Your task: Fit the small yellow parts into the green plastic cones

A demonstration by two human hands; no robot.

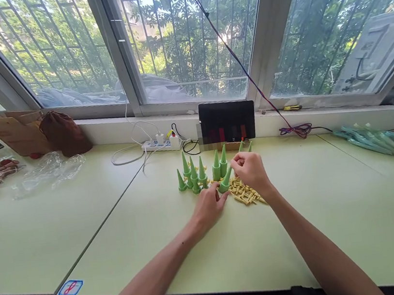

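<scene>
A green cone (226,181) with a wider base leans to the right between my hands. My left hand (210,203) is closed around its base, thumb on the near side. By the cone's tip, my right hand (250,169) is pinched; whatever its fingertips hold is hidden. Several similar green cones (193,171) stand upright to the left, with small yellowish pieces among them. Two more cones (216,167) rise just behind the tilted one, and further tips show beyond my right hand. Below that hand lies a loose pile of small yellowish pegs (245,193).
Behind the cones a dark tablet (227,121) leans by the window sill. A power strip (162,144) with cables lies left of it. Clear plastic wrap (51,170) and a brown pouch (65,133) are at the left, bluish plastic bags (375,139) at the right.
</scene>
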